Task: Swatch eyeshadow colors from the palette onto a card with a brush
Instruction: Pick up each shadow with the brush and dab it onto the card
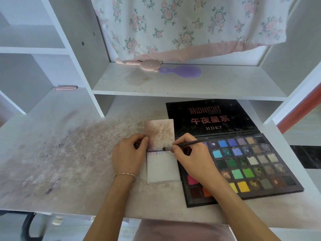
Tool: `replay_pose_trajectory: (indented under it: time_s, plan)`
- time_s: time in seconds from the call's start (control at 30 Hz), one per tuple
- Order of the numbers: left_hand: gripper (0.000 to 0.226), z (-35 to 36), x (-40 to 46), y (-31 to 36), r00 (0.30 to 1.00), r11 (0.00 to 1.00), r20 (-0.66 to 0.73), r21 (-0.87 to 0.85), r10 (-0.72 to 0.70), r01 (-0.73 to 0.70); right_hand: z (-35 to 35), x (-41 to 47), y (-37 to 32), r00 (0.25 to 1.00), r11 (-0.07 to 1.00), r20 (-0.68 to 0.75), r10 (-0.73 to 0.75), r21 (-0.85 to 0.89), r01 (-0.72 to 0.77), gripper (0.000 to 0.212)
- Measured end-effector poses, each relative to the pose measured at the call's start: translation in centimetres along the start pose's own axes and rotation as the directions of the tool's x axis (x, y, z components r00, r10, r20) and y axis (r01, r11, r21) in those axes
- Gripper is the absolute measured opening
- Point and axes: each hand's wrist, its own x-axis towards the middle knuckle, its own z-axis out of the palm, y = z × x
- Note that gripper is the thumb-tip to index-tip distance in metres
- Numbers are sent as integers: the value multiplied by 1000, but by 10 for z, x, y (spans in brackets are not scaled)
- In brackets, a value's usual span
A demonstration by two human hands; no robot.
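My right hand [191, 159] pinches the brush [184, 145], its tip on the card [163, 169] near the top edge. My left hand [128, 153] pinches the stained sheet [159, 133] above. The open palette [251, 164] lies just right of the card.

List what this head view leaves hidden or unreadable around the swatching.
- Brush bristle tip: too small and blurred to tell whether it touches the card.
- Palette left pans: covered by the right hand and forearm.
- Left hand fingertips: curled under, so its grip on the stained upper card is unclear.
- Swatch colours: too faint to name.
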Motion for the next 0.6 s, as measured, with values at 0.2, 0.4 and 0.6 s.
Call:
replay_pose_trajectory:
  time_s: [0.2, 0.4, 0.6]
  plan:
    - [13, -1, 0, 1, 1000, 1000, -14, -2, 17, -17, -7, -1, 0, 993, 994, -116, -10, 104, 22, 18]
    - [15, 0, 0, 0, 1000, 1000, -17, -18, 21, -21, -29, -9, 8, 974, 993, -226, 0, 119, 27, 22]
    - [14, 0, 0, 0, 1000, 1000, -24, -18, 18, -18, -71, -18, 24, 919, 998, -393, 29, 56, -8, 29]
